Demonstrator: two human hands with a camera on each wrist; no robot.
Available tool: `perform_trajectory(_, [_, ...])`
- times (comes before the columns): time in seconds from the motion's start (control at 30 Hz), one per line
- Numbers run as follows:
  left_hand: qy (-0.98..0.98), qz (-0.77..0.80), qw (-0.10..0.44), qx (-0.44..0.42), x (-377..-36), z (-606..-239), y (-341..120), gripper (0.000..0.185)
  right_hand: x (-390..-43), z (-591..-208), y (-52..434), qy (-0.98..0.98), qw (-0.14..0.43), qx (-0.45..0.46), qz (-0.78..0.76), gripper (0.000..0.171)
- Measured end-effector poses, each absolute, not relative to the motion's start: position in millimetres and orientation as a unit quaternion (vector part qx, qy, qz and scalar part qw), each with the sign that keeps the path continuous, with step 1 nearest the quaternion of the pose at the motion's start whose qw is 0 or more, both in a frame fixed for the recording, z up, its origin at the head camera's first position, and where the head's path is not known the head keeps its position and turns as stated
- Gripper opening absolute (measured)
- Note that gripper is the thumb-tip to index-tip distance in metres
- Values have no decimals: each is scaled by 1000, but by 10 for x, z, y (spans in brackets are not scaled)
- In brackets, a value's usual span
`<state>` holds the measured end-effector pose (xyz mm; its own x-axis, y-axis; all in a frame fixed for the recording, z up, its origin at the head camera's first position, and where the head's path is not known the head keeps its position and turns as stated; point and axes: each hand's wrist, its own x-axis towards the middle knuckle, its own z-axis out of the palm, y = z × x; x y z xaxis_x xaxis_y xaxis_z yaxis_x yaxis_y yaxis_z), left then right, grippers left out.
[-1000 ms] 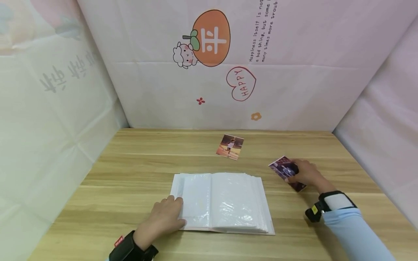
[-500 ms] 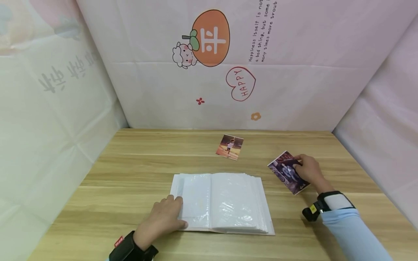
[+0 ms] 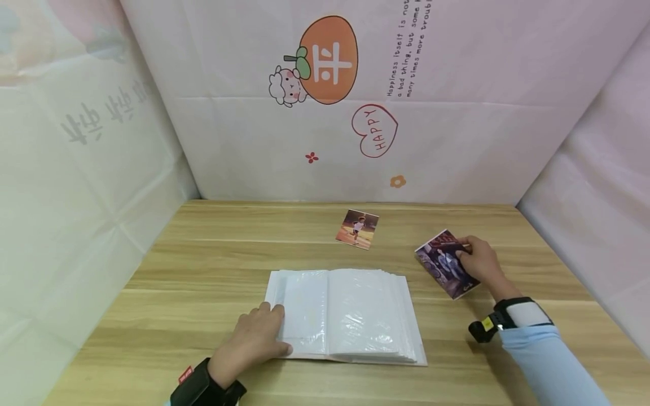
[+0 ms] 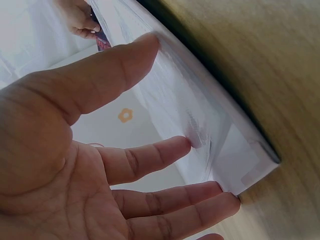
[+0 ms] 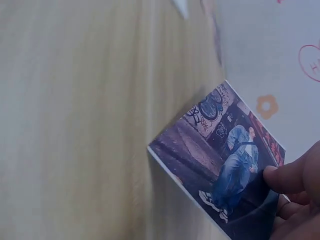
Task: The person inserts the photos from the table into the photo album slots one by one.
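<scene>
Dark-toned rectangular photo print of a denim-clad figure (image 3: 444, 265), tilted over the pale wood-grain tabletop (image 3: 203, 270), right of the open white album with clear plastic sleeves (image 3: 363, 307). Right hand (image 3: 482, 262) pinches its edge; left hand (image 3: 256, 335), fingers spread, rests on the album's left margin. Step, apparently: lifting the print; next move likely calls for an unbent print and steadied pages.

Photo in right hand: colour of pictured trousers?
On the photo, the trousers are blue; best seen in the right wrist view.
</scene>
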<state>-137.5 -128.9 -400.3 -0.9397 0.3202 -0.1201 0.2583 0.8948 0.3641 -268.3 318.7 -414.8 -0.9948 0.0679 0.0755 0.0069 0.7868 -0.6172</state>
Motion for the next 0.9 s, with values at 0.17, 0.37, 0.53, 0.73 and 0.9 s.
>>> perform_trajectory(0.17, [970, 171, 93, 149, -1382, -4000, -1291, 48, -2694, -4063, 3097, -929, 47, -36, 365, 35])
perform_trajectory(0.37, [970, 168, 93, 149, -1382, -3997, -1291, 48, -2713, -3982, 2936, -890, 22, -77, 448, 37])
perform_trajectory(0.53, [969, 176, 94, 149, -1380, -3988, -1283, 49, -2744, -3934, 2824, -863, 24, -86, 497, 36])
perform_trajectory(0.73, [968, 182, 98, 143, -1376, -3982, -1274, 50, -2803, -3863, 2692, -843, 33, -78, 532, 34])
perform_trajectory(0.9, [968, 183, 99, 141, -1372, -3977, -1273, 50, -2825, -3815, 2567, -832, 37, -72, 549, 33])
